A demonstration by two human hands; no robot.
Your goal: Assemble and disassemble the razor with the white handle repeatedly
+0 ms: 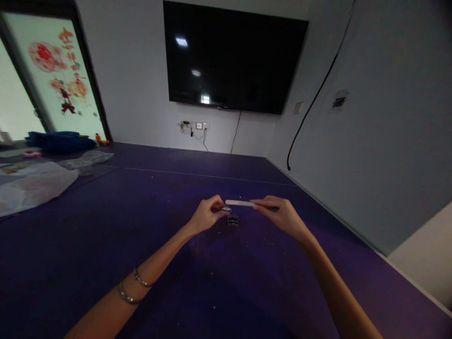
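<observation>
My left hand (207, 215) pinches a small silvery metal piece (226, 209) between thumb and fingertips; its exact kind is too small to make out. My right hand (278, 214) is closed on one end of a flat, pale stick (238, 203) with a rounded tip. The stick points left, and its free tip is right by the metal piece; whether they touch I cannot tell. Just below, a small dark block with a clear edge (233, 220) is on the purple surface (226, 282).
Crumpled clear plastic sheeting (38, 186) and a dark blue cloth bundle (60, 141) lie at the far left, with a small orange item (101, 139) beside them. A television (233, 56) hangs on the back wall. A black cable (310, 103) dangles along the right wall.
</observation>
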